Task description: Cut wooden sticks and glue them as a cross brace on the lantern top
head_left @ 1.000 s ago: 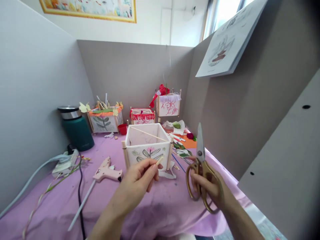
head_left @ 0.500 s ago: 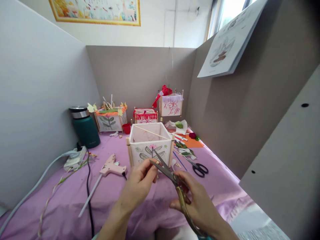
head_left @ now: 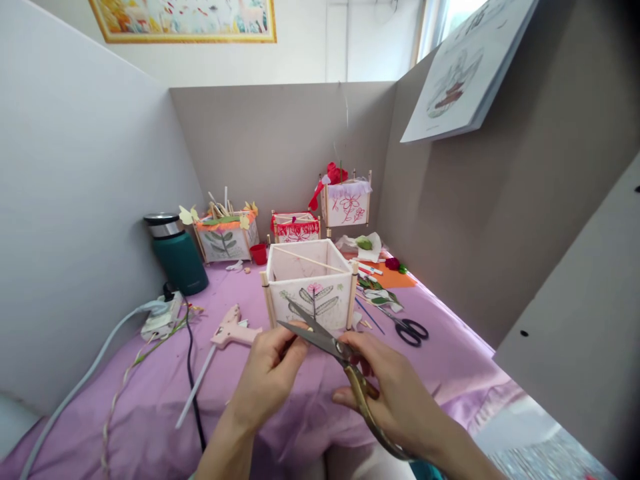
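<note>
The right hand [head_left: 400, 393] grips rigid, probably heavy scissors [head_left: 327, 343], best held by the handles. The left hand [head_left: 265, 380] pinches what may be a light wooden stick [head_left: 311, 329].

Scissors [head_left: 327, 343] are up off the cloth [head_left: 400, 373], just this side of the box, blades grey & parted in a narrow V, tips angled up & L, brass-col. handles running down to the R. Pale stick [head_left: 311, 329] sits by the blades, only a tiny bit showing, rest hidden. White box [head_left: 303, 283] stands upright on the cloth, open top, light wood posts at the front corners, thin rod [head_left: 311, 259] laid diag. across the rim; front panel has dark-outlined leaves w/ a pink flower, plus small green bits.
</note>
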Available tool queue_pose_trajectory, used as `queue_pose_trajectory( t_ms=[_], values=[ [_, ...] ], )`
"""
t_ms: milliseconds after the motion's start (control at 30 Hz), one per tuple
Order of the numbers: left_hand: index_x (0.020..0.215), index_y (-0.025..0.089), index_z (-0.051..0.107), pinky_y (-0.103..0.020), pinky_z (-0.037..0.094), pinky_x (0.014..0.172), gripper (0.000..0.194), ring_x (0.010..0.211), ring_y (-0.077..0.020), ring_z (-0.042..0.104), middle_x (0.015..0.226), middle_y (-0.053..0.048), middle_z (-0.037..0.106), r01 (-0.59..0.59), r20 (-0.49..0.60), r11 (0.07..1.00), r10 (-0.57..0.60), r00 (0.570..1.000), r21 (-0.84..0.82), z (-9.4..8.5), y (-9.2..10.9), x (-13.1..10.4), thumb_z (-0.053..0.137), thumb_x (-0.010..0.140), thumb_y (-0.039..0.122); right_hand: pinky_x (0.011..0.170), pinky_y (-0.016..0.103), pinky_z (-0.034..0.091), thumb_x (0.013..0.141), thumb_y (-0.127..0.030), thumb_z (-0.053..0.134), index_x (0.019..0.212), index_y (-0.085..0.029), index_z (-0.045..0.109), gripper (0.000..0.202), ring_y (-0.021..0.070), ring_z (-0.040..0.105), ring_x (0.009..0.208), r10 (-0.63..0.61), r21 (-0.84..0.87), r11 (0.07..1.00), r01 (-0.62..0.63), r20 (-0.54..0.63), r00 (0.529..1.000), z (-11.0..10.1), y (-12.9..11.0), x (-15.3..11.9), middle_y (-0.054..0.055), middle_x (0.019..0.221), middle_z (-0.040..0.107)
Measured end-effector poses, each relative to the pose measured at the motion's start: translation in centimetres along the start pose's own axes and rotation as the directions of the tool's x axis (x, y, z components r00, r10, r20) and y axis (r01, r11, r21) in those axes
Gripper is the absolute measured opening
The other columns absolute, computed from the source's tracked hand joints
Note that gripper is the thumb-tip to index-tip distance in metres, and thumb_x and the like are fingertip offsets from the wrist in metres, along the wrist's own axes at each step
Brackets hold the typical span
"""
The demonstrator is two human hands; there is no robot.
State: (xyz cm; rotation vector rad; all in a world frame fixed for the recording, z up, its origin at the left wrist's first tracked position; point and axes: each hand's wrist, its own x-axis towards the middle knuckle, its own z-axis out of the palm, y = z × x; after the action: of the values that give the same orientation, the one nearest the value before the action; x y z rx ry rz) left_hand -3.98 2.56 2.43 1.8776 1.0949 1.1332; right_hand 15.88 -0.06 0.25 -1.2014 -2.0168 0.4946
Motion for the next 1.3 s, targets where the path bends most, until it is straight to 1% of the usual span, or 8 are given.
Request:
queue_pose_trajectory(
  t_ms=[100,267,500,633,767,867,1033,1300],
  values=[
    [0.074,0.017,0.060,-0.022,0.033,0.054,0.023,0.058,-0.0113,0.039,0.061,0.003,0.046,-0.014,-0.029,1.000,0.013,1.000,-0.016,-0.3,-0.1,-0.1,0.047,0.089,0.030,0.070,0.032,0.045,0.074,-0.046,0.071,0.109,-0.024,0.054,0.044,0.0203,0.055,0.080,0.010,0.009,1.000,-0.010,0.007,1.000,0.2,-0.3,0.1,0.004,0.093,0.060],
    [0.070,0.017,0.059,-0.022,0.029,0.050,0.022,0.054,-0.0101,0.036,0.058,0.003,0.045,-0.011,-0.073,0.999,0.008,0.997,-0.042,-0.6,0.1,-0.3,0.050,0.086,0.030,0.069,0.031,0.044,0.073,-0.044,0.072,0.109,-0.023,0.055,0.046,0.0186,0.054,0.077,-0.023,0.044,0.999,0.022,0.027,0.999,0.4,-0.7,0.3,0.003,0.093,0.061],
    [0.074,0.016,0.063,-0.022,0.029,0.050,0.022,0.055,-0.0100,0.034,0.058,0.003,0.045,0.028,-0.107,0.996,-0.038,0.994,-0.088,-1.1,0.1,-0.6,0.053,0.085,0.032,0.072,0.031,0.044,0.075,-0.041,0.071,0.114,-0.024,0.055,0.046,0.0191,0.055,0.079,-0.038,0.114,0.993,0.032,0.050,0.998,0.9,-1.1,1.0,0.004,0.096,0.062],
    [0.065,0.016,0.059,-0.022,0.028,0.048,0.026,0.053,-0.0098,0.034,0.056,0.003,0.045,0.021,-0.138,0.999,-0.027,0.990,-0.047,-1.6,0.2,-0.7,0.053,0.084,0.033,0.068,0.030,0.044,0.074,-0.040,0.072,0.112,-0.023,0.056,0.044,0.0181,0.054,0.074,-0.050,0.130,0.990,0.046,0.029,0.998,1.7,-1.0,1.2,0.003,0.090,0.062],
    [0.064,0.017,0.057,-0.022,0.029,0.049,0.026,0.053,-0.0101,0.036,0.055,0.003,0.043,-0.001,-0.152,1.000,0.005,0.988,0.026,-2.1,0.2,-1.0,0.052,0.085,0.032,0.066,0.029,0.043,0.076,-0.039,0.070,0.113,-0.023,0.055,0.043,0.0171,0.053,0.072,-0.073,0.117,0.991,0.070,0.019,0.997,2.2,-1.1,1.3,0.003,0.089,0.062],
    [0.067,0.017,0.059,-0.022,0.030,0.050,0.024,0.054,-0.0102,0.037,0.055,0.004,0.043,-0.020,-0.155,0.998,0.028,0.988,0.058,-2.2,0.4,-1.1,0.052,0.086,0.030,0.068,0.031,0.043,0.077,-0.041,0.069,0.114,-0.023,0.054,0.045,0.0184,0.054,0.075,-0.059,0.073,0.996,0.056,0.030,0.998,2.1,-1.4,1.4,0.004,0.092,0.061],
    [0.067,0.018,0.061,-0.021,0.030,0.049,0.022,0.053,-0.0099,0.036,0.055,0.004,0.044,-0.063,-0.154,0.998,0.064,0.986,0.009,-2.1,0.7,-1.1,0.053,0.085,0.026,0.074,0.035,0.044,0.071,-0.050,0.072,0.116,-0.024,0.052,0.055,0.0231,0.054,0.087,-0.032,0.013,0.999,0.032,0.051,0.998,1.5,-2.2,1.5,0.006,0.098,0.058],
    [0.084,0.019,0.070,-0.022,0.030,0.048,0.020,0.052,-0.0098,0.037,0.054,0.004,0.045,-0.071,-0.144,0.997,0.073,0.987,0.024,-1.9,0.3,-1.5,0.053,0.087,0.027,0.076,0.035,0.043,0.071,-0.044,0.073,0.110,-0.023,0.053,0.048,0.0219,0.053,0.087,-0.039,0.073,0.997,0.034,0.071,0.997,1.7,-2.1,1.6,0.004,0.098,0.058]
  ],
)
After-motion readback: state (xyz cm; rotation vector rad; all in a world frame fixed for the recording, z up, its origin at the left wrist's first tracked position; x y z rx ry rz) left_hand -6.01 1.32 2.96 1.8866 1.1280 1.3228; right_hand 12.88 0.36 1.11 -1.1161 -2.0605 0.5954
